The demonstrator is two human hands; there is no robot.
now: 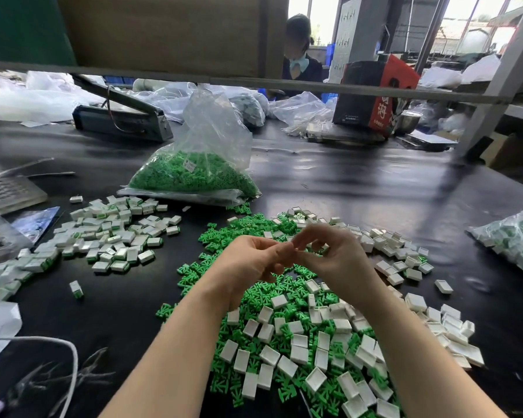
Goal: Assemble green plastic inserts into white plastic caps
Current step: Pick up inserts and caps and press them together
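A heap of loose green inserts (254,294) mixed with empty white caps (299,354) lies on the black table in front of me. Both hands hover above this heap, fingertips meeting. My left hand (248,263) has its fingers curled, and my right hand (332,254) curls toward it from the right. Motion blur hides whatever is between the fingertips. To the left sits a pile of assembled white caps with green showing (109,236). One assembled cap (76,289) stands alone near the left.
A clear bag of green inserts (194,173) stands behind the heap. Another bag of parts (514,239) lies at the right edge. A heat sealer (121,119), a red-and-black box (375,95) and a person sit at the far side. A white cord (70,357) curves at lower left.
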